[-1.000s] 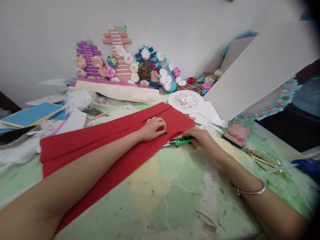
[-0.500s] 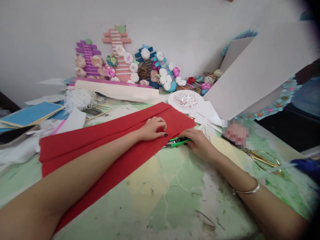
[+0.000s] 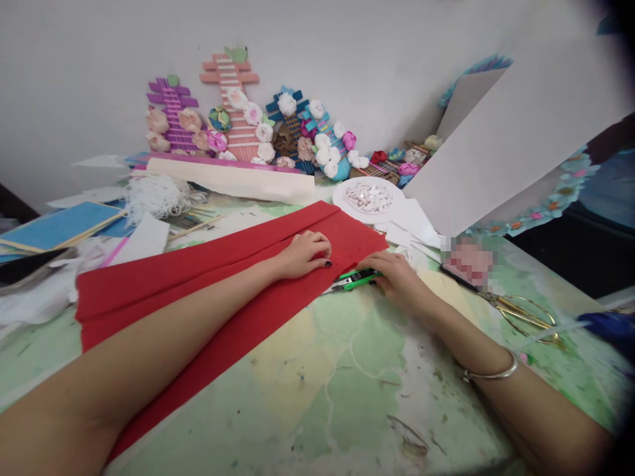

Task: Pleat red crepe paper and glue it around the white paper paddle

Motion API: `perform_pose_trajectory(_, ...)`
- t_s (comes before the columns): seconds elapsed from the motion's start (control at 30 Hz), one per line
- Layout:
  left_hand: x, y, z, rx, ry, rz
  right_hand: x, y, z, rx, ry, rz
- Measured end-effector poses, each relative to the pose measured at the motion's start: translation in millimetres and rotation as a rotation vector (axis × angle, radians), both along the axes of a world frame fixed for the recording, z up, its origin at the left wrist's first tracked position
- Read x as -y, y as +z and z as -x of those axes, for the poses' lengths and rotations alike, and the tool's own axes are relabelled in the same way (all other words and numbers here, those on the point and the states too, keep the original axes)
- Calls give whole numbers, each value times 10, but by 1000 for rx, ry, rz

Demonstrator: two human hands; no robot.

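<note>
Red sheet [image 3: 268,304] — creased lengthwise — lies on the bench [image 3: 367,370] under the left hand [image 3: 303,256], its fingers curled; whether they grip, I cannot tell. The right hand [image 3: 397,274] grasps a green cutter [image 3: 354,281] at the sheet's edge. Beyond sits a white plate [image 3: 340,198]; gold-handled scissors [image 3: 526,314] lie rightward.

White string [image 3: 156,197] lies tangled left of a plate [image 3: 338,193] of pale pieces [image 3: 368,197], gold-handled scissors [image 3: 496,301] on the right.
</note>
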State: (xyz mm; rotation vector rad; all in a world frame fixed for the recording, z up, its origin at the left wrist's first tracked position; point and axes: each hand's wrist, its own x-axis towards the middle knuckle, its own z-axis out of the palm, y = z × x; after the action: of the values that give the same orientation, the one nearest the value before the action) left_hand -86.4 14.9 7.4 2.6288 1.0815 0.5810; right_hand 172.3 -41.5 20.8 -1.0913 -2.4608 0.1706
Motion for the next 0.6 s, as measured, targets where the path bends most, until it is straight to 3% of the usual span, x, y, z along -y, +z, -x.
perform_pose_trajectory(0.6,-15,-13,-11,15,0,-22,56,-56,127,-49,29,-1)
